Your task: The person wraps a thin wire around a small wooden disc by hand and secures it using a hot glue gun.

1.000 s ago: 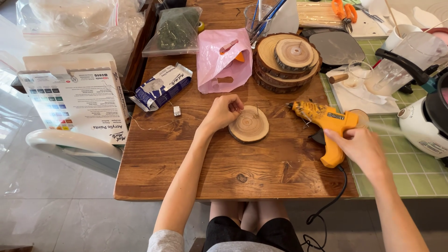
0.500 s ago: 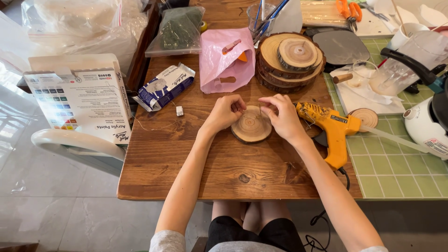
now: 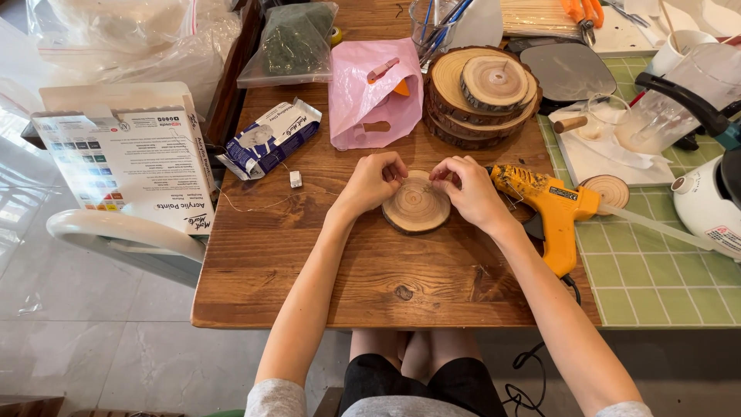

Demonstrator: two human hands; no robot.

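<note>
A round wood slice lies flat on the brown wooden table in front of me. My left hand rests at its far left rim, fingers pinched on a thin wire that trails left to a small white box. My right hand is at the far right rim, its fingertips pinched together close to the left hand's, on the same wire. A yellow glue gun lies just right of my right hand, not held.
Behind the slice are a stack of larger wood slices and a pink bag. A blue-white packet and a paint box sit left. On the right, a green mat holds a small wood slice, a glass jug and a white kettle.
My right hand let go of the glue gun and moved left to the wood slice, joining the left hand at its far rim. The left hand stayed in place.
</note>
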